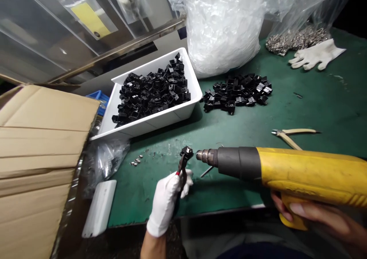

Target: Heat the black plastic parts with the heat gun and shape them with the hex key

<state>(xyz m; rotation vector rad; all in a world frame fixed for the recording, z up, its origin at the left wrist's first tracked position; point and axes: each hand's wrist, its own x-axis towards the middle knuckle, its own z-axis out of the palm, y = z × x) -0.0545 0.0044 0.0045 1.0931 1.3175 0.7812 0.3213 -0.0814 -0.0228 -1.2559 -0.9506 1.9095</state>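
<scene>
- Head view: gloved left hand point(165, 202) closed around pliers point(182, 173), held upright, jaws clamping a small black plastic part point(186, 152).
- Bare right hand point(318, 217) wrapped around a yellow heat gun point(298, 171), long axis near level, nozzle point(204, 156) pointing left at the part, just apart from it.
- Ahead of left hand: white tray point(151, 126) of black parts.

White-gloved left hand point(164, 203) raised upright and closed, bare right hand point(318, 217) curled around a grip

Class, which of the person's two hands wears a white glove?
The left hand, white-gloved and holding pliers; the right hand is bare, gripping the yellow heat gun.
</scene>
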